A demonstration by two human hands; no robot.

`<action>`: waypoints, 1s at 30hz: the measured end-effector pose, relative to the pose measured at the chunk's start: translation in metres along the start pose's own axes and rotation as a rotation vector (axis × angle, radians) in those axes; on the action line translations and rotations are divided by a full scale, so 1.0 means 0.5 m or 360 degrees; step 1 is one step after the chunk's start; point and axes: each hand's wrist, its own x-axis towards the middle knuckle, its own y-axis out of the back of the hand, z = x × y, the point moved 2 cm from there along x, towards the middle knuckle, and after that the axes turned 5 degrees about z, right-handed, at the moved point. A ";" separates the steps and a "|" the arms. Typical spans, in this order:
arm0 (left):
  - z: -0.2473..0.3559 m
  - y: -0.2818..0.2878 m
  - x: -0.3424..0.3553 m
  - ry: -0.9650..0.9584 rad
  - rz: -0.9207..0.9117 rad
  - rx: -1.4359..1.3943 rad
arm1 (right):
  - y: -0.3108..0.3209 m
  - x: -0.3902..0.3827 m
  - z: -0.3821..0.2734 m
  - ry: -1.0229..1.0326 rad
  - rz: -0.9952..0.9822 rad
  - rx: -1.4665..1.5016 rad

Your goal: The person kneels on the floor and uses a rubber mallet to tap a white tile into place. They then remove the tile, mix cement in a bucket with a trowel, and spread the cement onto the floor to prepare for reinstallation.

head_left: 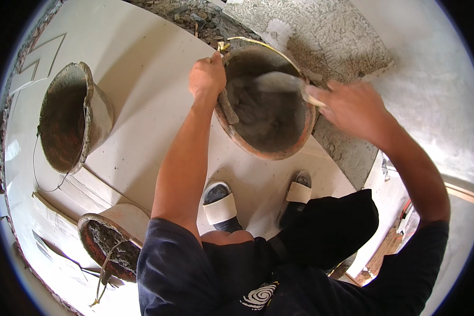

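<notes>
A mortar-caked bucket [231,131] with wet grey mortar [263,121] inside stands ahead of my feet. Its yellowish handle [271,49] arcs along the far rim. At the left rim my left hand [207,75] is closed in a fist. Just below that fist a narrow grey, caked strip [228,108] points into the bucket; whether the fist grips this strip or the rim cannot be told. My right hand [353,108], smeared by motion, is closed round the pale handle of a trowel [279,81]. The blurred blade lies over the mortar, partly inside the bucket.
To the left, a caked bucket [102,113] leans open toward the left. Nearer me, another bucket [129,216] holds lumpy mortar. A rough textured slab [342,31] lies beyond my right hand. Rubble [195,18] lines the far edge of the pale board [158,89]. My slippered feet [219,205] are close by.
</notes>
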 end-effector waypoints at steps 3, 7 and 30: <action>-0.001 0.001 0.002 -0.0023 0.0003 -0.0003 | -0.011 0.109 -0.028 0.0195 0.0058 -0.0084; -0.013 -0.006 0.003 0.0114 -0.0075 -0.0084 | -0.113 0.171 -0.108 0.0202 -0.0160 0.0118; -0.011 -0.010 -0.003 -0.0020 0.0081 -0.0065 | -0.159 0.125 -0.027 -0.0089 -0.0139 0.0049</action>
